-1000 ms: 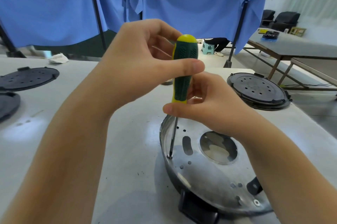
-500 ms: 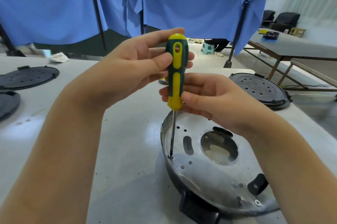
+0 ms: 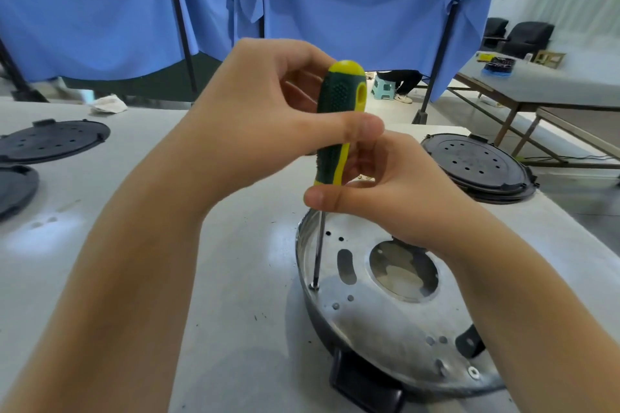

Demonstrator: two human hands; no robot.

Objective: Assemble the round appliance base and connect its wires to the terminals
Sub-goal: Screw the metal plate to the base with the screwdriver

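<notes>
Head view: left hand curled round the upper handle of the screwdriver, thumb across the front of the grip, fingers behind it. Right hand just below the left, pinching the lower end of the handle, thumb lying across the front where handle meets shaft. Screwdriver near upright, yellow cap on top. Shaft runs straight down from under the right thumb; tip sits on a screw at the near-left edge of the base.

Base is a round metal pan directly below the right hand, resting on the worktop, with a big round hole under the right wrist, a slot between that hole and the shaft, small holes scattered around. Black handle on its near rim, black tab by the right forearm.

Black perforated disc on the worktop right of the right hand. Another black disc well left of the left forearm, a third cut by the frame edge nearer than it. Blue cloth hangs beyond both hands.
</notes>
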